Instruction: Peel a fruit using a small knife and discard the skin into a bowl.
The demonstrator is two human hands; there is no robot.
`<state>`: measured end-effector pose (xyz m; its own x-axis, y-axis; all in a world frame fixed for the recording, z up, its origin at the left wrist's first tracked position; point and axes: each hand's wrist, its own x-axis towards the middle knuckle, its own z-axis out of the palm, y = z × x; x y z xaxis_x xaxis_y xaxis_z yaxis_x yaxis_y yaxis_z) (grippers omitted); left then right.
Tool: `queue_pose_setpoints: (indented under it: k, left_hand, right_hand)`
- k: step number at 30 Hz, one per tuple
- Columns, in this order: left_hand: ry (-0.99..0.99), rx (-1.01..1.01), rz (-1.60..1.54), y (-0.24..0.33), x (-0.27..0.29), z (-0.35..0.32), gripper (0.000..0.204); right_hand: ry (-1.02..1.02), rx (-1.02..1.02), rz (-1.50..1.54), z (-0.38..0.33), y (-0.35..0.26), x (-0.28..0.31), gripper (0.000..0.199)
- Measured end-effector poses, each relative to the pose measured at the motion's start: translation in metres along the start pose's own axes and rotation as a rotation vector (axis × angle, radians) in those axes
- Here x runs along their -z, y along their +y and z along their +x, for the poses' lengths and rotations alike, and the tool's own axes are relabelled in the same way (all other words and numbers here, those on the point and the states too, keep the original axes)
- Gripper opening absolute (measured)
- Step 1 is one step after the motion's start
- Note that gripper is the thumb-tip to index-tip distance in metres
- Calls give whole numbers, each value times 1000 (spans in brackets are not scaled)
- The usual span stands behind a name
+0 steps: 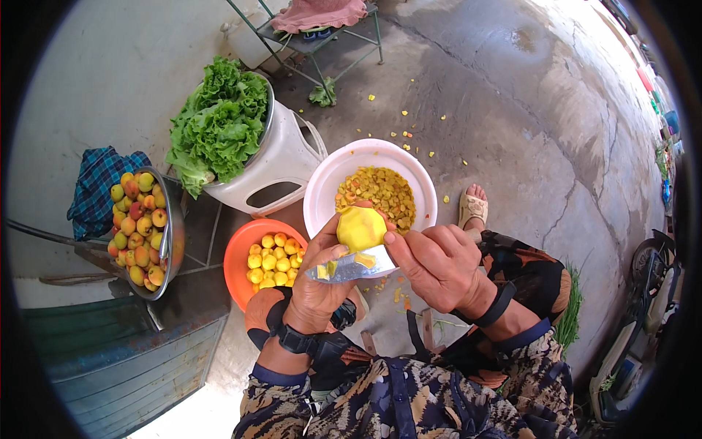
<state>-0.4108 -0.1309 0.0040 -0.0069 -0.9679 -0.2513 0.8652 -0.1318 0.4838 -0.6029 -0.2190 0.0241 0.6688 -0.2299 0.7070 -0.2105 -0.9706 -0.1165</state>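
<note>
Both wrists wear dark bands. My left hand (319, 282) closes around a peeled yellow peach (361, 228), its thumb lying by a broad shiny blade. That blade belongs to a knife (354, 266), which crosses just below the peach with yellow scraps stuck to it. My right hand (444, 265) is curled at the blade's right end, fingertips by the peach; the handle is hidden. Beyond my hands stands a pale pink basin (322, 183) with many yellow-orange peel pieces (385, 192). An orange bowl (235, 252) of peeled peaches (276, 261) sits to the left of my left hand.
Unpeeled peaches (139, 228) fill a metal bowl (174, 227) at far left, beside a blue checked cloth (102, 186). Leafy lettuce (223, 121) sits in a basin on a white plastic stool (259, 172). A metal-framed stool (314, 44) stands farther back. Peel bits dot the concrete floor (504, 139).
</note>
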Motion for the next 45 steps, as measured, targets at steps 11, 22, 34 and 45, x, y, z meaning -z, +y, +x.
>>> queue_pose_setpoints:
  k: [11,22,34,45]
  left_hand:
    - [-83,12,-121,-7,16,-3,61]
    - [-127,-52,122,0,8,-8,102]
    - [-168,50,209,14,5,-9,86]
    - [-131,43,541,19,-1,-10,81]
  right_hand:
    - [5,-20,-52,-4,5,-4,57]
    - [10,-17,44,4,3,5,57]
    - [26,-130,17,-3,18,-1,45]
    - [20,-47,71,-5,8,7,54]
